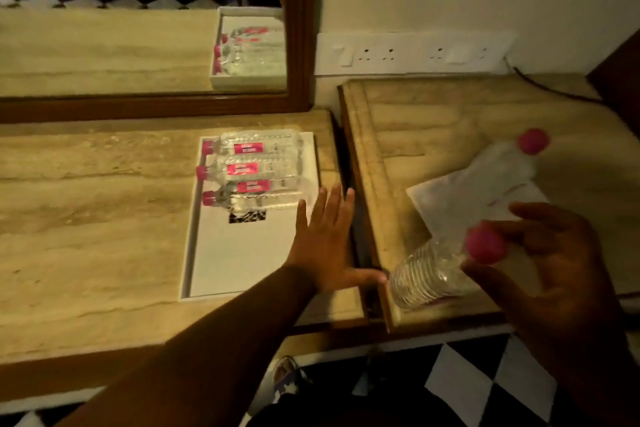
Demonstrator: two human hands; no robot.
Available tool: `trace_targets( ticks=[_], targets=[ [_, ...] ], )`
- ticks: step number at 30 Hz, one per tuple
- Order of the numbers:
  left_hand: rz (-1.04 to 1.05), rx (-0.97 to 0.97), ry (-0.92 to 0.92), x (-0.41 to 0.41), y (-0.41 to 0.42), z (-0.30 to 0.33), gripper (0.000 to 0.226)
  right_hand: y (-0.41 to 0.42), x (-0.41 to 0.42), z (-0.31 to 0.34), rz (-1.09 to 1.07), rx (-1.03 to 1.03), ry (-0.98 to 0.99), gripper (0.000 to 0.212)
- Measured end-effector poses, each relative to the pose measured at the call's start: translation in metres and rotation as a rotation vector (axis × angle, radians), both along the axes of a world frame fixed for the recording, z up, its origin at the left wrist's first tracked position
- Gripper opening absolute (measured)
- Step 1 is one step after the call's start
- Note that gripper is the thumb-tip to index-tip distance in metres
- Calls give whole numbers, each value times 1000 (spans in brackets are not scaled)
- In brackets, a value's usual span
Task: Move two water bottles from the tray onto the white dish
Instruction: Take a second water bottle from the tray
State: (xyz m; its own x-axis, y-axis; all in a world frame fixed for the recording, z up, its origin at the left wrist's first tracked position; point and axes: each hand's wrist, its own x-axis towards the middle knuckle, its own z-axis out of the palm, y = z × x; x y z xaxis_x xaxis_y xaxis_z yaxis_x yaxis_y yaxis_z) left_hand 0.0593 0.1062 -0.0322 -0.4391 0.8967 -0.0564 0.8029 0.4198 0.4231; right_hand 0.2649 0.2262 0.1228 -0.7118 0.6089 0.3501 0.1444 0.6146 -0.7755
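Observation:
A white tray (242, 253) lies on the left counter with three clear pink-capped water bottles (249, 170) side by side at its far end. My left hand (325, 243) hovers flat over the tray's right edge, fingers spread, holding nothing. On the right counter sits the white dish (436, 208); one bottle (502, 166) lies across it, cap pointing away. My right hand (554, 253) grips another bottle (429, 277) near its pink cap, its base hanging over the counter's near left corner, beside the dish.
A wood-framed mirror (298, 28) stands behind the left counter. A white socket strip (412, 54) is on the wall, with a dark cable (547, 87) running along the right counter. A narrow gap separates both counters. Checkered floor lies below.

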Motion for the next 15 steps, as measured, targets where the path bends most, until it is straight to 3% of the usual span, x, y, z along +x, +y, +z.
trace_targets(
  ticks=[2,6,11,15],
  targets=[
    [32,3,-48,34,29,0,142,23,28,25,0,-93,-26,79],
    [139,-72,-52,64,57,-6,147,68,57,32,1,-29,-91,88],
    [232,-162,9,91,94,-7,150,162,91,37,49,2,-34,72],
    [224,-202,123,91,102,-4,145,210,78,41,142,215,-58,68]
  ],
)
